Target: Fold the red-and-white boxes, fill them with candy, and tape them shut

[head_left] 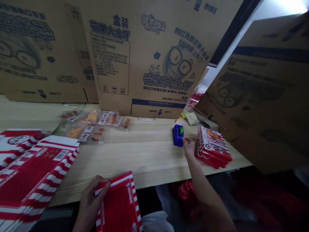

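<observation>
My left hand (93,199) grips the upper left edge of a red cardboard box (118,206) with white-striped sides, thumb on top, at the table's front edge. The box looks flat, and its lower part runs out of the picture. Farther right, my right hand (189,146) reaches to a blue tape dispenser (178,138) with a green core. Its fingers are bent together against the dispenser's right front side. Whatever is between the fingertips is too small to make out. Right beside this hand lies a stack of red-and-white printed boxes (213,146).
Flat red-striped boxes (36,174) are piled at the left. Clear packets (93,124) with orange pieces lie behind them on the wooden table (142,151). Large brown cartons (154,64) wall off the back and right. A pale packet (192,118) lies behind the dispenser.
</observation>
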The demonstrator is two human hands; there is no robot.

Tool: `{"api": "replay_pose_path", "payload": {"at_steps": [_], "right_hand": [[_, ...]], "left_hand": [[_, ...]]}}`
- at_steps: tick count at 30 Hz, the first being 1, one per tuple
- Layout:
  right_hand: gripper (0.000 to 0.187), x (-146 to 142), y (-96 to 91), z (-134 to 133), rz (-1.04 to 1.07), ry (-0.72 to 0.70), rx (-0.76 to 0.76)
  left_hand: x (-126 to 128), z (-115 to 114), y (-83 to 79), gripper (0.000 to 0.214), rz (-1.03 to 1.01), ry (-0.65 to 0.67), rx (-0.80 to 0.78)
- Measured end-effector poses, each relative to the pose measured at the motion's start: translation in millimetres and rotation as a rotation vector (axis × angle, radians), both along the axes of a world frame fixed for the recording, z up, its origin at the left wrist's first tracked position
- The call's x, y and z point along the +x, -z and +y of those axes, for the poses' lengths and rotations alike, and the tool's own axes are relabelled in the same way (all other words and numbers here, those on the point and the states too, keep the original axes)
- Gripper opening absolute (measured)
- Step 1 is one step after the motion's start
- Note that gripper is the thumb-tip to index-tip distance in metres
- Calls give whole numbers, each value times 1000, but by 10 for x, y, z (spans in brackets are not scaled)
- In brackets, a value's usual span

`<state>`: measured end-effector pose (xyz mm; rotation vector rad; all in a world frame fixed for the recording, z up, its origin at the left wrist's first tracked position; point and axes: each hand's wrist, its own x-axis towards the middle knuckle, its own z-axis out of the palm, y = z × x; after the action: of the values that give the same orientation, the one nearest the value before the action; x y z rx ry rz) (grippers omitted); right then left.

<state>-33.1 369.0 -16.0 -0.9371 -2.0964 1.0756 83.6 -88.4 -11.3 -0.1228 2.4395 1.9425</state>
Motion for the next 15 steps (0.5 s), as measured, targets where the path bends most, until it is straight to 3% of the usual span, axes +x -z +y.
{"api": "replay_pose_path", "payload": {"at_steps": [5, 8, 15], "right_hand": [[22, -147, 158, 138, -125, -8, -69], [23, -212, 216, 156, -166, 29, -121], [23, -307, 284, 157, -54, 18, -169]], "left_hand": [[-19, -6, -87, 26, 8, 16, -33], [-14, -35, -110, 29, -13, 49, -39], [21, -63, -121, 32, -35, 3, 11]]}}
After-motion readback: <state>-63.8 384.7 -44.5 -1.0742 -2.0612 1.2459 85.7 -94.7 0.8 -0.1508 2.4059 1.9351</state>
